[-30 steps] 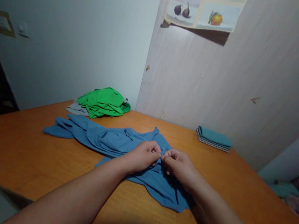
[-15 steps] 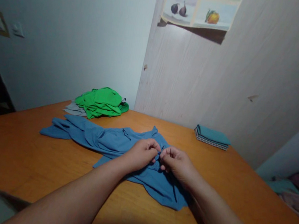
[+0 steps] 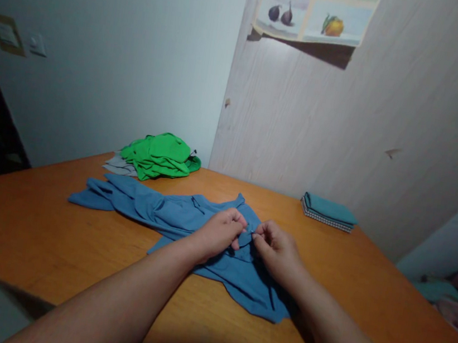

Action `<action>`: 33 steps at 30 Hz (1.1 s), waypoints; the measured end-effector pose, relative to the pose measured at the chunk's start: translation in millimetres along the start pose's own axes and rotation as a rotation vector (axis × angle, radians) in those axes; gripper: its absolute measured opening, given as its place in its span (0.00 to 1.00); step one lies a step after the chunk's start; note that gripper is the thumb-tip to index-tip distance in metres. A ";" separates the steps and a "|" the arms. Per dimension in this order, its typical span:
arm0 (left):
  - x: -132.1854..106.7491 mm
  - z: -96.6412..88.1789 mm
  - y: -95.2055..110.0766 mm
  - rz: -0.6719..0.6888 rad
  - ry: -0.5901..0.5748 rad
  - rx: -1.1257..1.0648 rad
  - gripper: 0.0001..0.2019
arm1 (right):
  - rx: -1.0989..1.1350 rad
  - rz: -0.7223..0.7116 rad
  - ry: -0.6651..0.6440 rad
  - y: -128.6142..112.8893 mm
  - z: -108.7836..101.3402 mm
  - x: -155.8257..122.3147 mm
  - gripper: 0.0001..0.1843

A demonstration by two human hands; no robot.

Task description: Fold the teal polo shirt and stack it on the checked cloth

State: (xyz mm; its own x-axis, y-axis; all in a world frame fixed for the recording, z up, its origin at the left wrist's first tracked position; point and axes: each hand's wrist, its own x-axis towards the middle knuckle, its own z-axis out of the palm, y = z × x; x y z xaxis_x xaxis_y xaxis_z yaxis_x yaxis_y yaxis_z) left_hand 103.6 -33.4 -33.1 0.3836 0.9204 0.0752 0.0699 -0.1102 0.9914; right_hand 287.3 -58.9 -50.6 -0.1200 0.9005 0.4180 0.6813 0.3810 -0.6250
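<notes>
The wooden worktop (image 3: 75, 252) carries a crumpled blue garment (image 3: 181, 213) across its middle. Behind it sit a bunched green garment (image 3: 159, 156), left, and a folded teal cloth (image 3: 329, 209), right. The left hand (image 3: 221, 233) and right hand (image 3: 280, 251), close together, both have fingers clamped on the blue garment's fabric.

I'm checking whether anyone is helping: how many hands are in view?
2: the left hand and the right hand, fingertips close together at the blue garment. No third hand shows.

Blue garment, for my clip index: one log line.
blue garment: on table | left hand: pinching at it | right hand: likewise
</notes>
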 end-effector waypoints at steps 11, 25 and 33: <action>7.0 -17.5 12.5 0.000 0.343 -0.070 0.08 | 0.005 0.042 -0.041 -9.7 -7.7 -0.2 0.02; 21.3 -25.7 -19.1 0.238 0.274 0.393 0.04 | 0.564 0.323 -0.753 -31.6 -47.0 -7.5 0.18; 15.5 -37.0 -19.2 0.099 0.245 1.076 0.20 | 0.031 0.242 -0.017 40.6 -44.9 16.8 0.19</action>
State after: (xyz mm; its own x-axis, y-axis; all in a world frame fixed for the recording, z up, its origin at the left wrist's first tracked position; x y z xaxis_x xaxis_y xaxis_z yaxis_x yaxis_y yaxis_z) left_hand 74.1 -3.1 -47.0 0.2474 0.9257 0.2863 0.8584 -0.3464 0.3784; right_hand 345.4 -37.7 -39.4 0.0321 0.9695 0.2428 0.6695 0.1595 -0.7254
